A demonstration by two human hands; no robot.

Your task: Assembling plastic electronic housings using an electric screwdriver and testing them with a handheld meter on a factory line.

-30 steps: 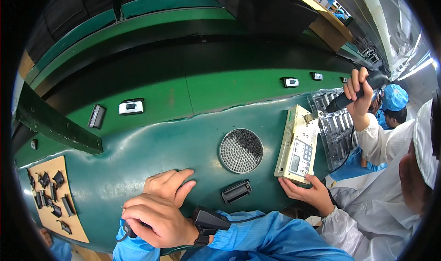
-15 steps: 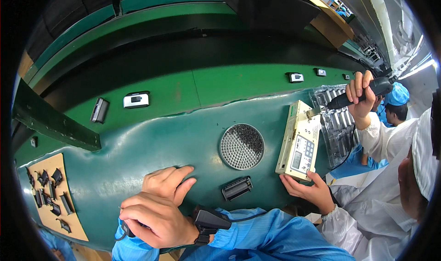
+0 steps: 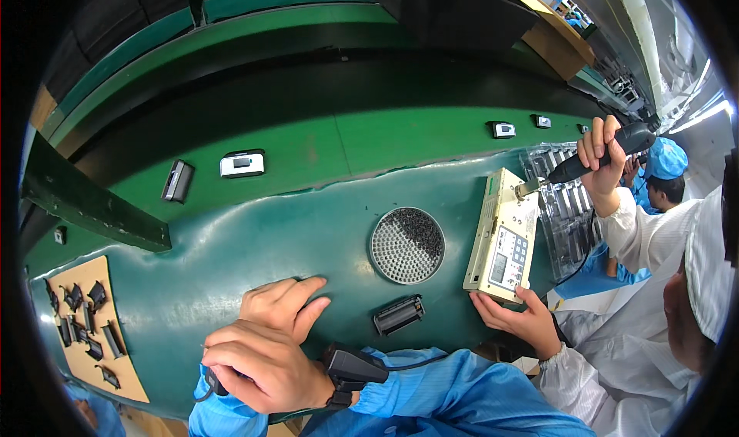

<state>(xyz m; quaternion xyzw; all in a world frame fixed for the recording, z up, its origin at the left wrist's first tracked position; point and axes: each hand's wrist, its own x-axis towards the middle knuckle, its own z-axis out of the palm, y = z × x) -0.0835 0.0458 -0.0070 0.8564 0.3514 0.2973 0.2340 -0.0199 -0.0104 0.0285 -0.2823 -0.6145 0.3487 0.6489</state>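
Observation:
My left hand [image 3: 283,306] rests over the green bench with its thumb apart from loosely bent fingers, holding nothing. Across its wrist lies my right hand [image 3: 265,364], its fingers closed around a black wrist device [image 3: 215,381] at the left cuff; much of that device is hidden. Another black box-shaped device [image 3: 354,364] is strapped on my right wrist. To the right of my hands lies a black plastic part [image 3: 399,315]. Beyond it stands a round dimpled tray [image 3: 406,264] partly filled with small dark screws [image 3: 418,228].
At right, a person in white holds a black electric screwdriver [image 3: 604,154] against a cream meter box [image 3: 502,241]. Clear plastic trays [image 3: 566,206] lie behind it. A cardboard sheet [image 3: 127,360] with black parts lies left, near a green post [image 3: 92,198]. White-and-black units [image 3: 242,164] sit on the green belt [image 3: 308,148].
The units on the green belt have shifted slightly to the right. My hands stay nearly still, and the other person keeps the screwdriver against the meter box.

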